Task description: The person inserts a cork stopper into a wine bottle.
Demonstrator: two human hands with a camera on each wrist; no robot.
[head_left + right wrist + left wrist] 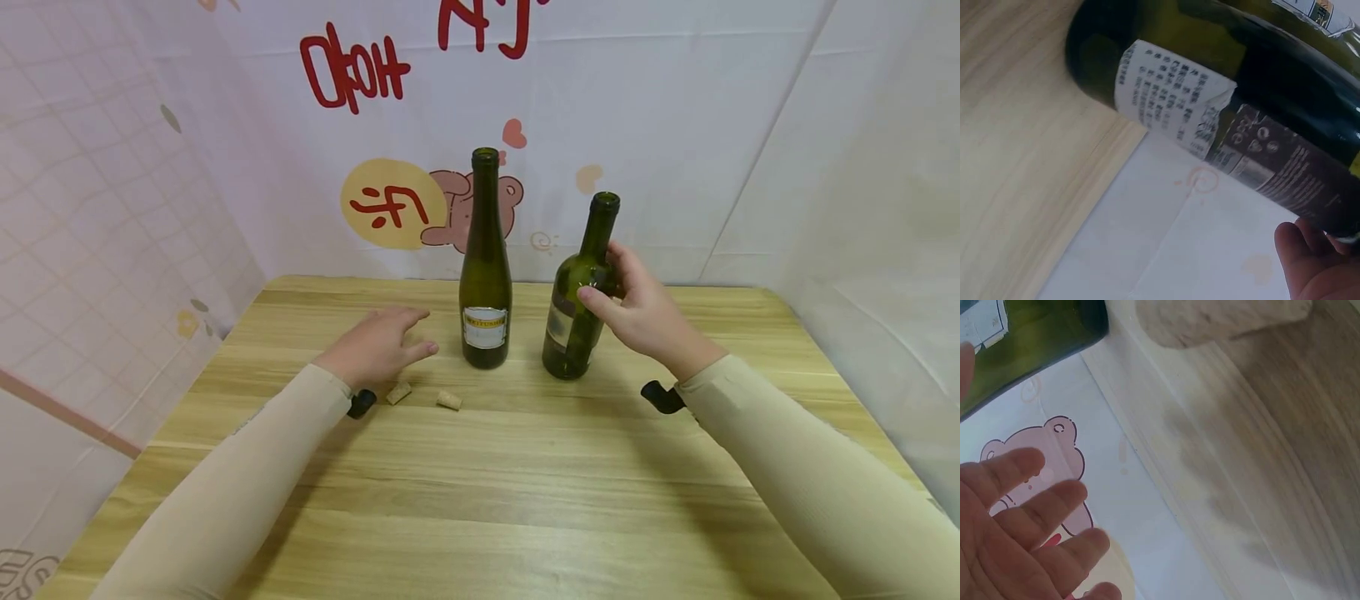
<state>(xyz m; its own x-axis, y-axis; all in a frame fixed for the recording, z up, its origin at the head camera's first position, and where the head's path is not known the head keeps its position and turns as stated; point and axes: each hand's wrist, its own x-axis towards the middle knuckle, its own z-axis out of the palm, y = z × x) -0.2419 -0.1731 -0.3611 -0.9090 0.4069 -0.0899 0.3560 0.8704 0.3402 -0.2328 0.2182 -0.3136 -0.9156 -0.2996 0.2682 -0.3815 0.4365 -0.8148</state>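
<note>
My right hand (647,310) grips a green wine bottle (570,350) at the shoulder, thumb on the near side and fingers round the far side. That bottle leans slightly to the right in the head view. Its torn white back label (1163,94) shows in the right wrist view. A taller, slimmer green bottle (486,267) stands upright to its left, uncorked. My left hand (378,344), fingers extended and holding nothing, hovers left of the slim bottle. Below it lie two corks, one close to the wrist (399,392) and another (449,401) to the right.
The wooden table (510,492) reaches back to a white printed cloth (660,117) with red characters and a bear. Similar cloth hangs at both sides. A black wrist mount (663,397) sticks out from the right sleeve, another (362,404) from the left.
</note>
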